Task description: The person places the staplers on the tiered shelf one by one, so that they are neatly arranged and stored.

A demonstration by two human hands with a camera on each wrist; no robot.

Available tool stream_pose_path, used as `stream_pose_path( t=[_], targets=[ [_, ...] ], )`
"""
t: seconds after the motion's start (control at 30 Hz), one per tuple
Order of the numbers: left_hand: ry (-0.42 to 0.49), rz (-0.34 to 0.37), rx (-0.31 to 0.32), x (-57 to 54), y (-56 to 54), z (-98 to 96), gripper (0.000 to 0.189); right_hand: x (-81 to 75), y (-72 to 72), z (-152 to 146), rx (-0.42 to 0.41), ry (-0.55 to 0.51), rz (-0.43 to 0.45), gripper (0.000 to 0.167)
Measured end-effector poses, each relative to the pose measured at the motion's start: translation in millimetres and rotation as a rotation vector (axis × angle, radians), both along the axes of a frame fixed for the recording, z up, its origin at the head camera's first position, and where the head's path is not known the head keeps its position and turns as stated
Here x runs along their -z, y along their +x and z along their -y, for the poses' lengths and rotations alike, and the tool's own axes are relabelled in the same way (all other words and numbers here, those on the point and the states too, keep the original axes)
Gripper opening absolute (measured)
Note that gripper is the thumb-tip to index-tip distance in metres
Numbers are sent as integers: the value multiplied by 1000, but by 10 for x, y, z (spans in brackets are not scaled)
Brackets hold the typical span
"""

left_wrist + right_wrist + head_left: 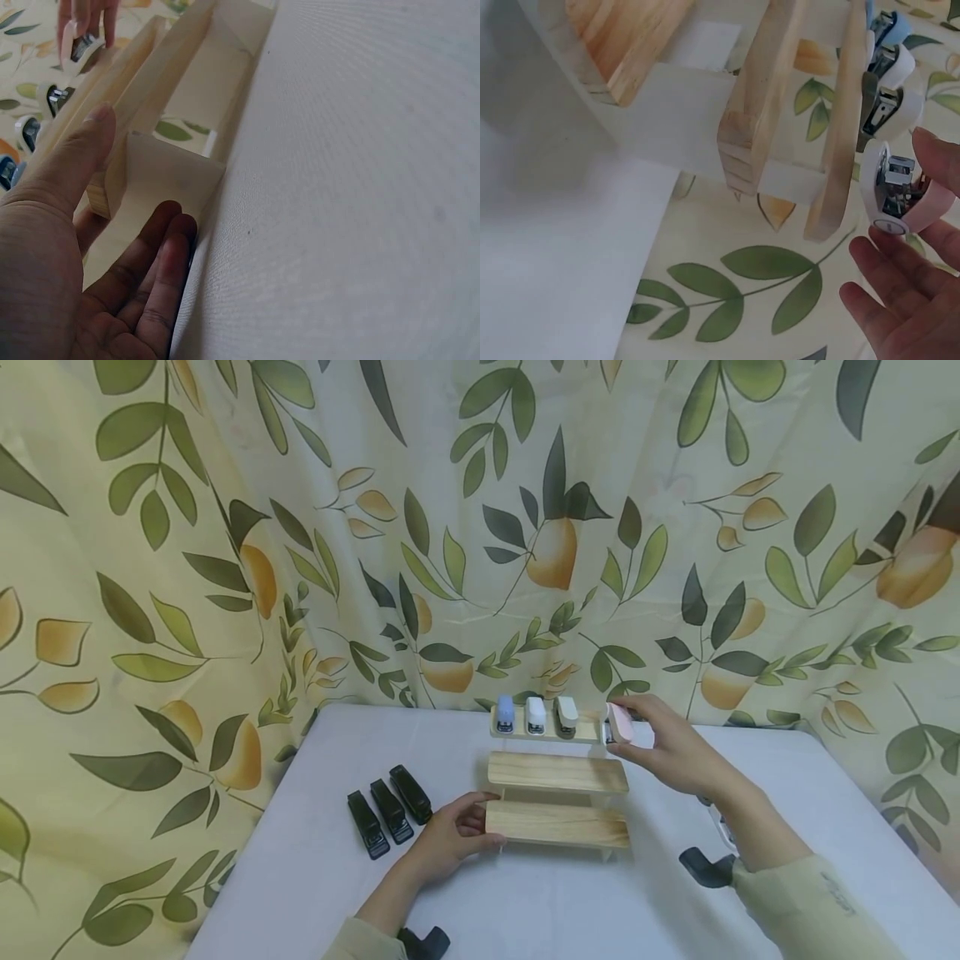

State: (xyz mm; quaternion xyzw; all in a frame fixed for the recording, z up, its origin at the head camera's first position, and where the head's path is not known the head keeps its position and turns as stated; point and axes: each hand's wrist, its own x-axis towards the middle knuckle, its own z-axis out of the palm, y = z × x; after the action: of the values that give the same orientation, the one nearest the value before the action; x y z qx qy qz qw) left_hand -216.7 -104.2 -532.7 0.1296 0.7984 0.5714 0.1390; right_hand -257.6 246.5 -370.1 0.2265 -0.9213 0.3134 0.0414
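Observation:
A three-tier wooden display rack [557, 824] with white side panels stands on the table. My left hand [450, 839] grips the left end of its lowest board, thumb on the board in the left wrist view. My right hand [675, 747] pinches a small pink-and-white stapler [930, 210] at the right end of the top tier. Whether that stapler touches the board cannot be told. Along the same tier stand a blue stapler [506, 713], a white stapler [536, 714] and a cream stapler [566, 715] with a dark base.
Three black staplers [391, 811] lie side by side on the white tabletop [300, 893], left of the rack. Beneath my right forearm, a pale object [722, 825] is mostly hidden. A leaf-and-fruit patterned curtain [480, 527] hangs behind the table.

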Motion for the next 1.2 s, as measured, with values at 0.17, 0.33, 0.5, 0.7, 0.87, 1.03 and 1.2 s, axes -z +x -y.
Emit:
stream_pose_path(
  t=[0.17,0.33,0.5,0.7,0.87,1.03,1.2],
  targets=[
    [2,2,2,-6,0,1,60,1,-54,35,9,7,24,67],
    [3,1,3,-6,-1,1,59,4,-93,66,30,16,71,69],
    [-3,-3,1,1,-1,3,59,10,-129,104,9,2,68,69],
    [6,-1,1,-1,2,2,60,16,-171,163,-14,7,36,66],
    [9,-4,2,5,2,4,60,2,-204,195,-20,16,40,65],
    [8,-10,1,2,6,1,60,-16,-241,209,-12,7,78,66],
    [13,-8,-4,-10,15,-2,61,-13,-275,221,-9,4,86,63]
  ],
)
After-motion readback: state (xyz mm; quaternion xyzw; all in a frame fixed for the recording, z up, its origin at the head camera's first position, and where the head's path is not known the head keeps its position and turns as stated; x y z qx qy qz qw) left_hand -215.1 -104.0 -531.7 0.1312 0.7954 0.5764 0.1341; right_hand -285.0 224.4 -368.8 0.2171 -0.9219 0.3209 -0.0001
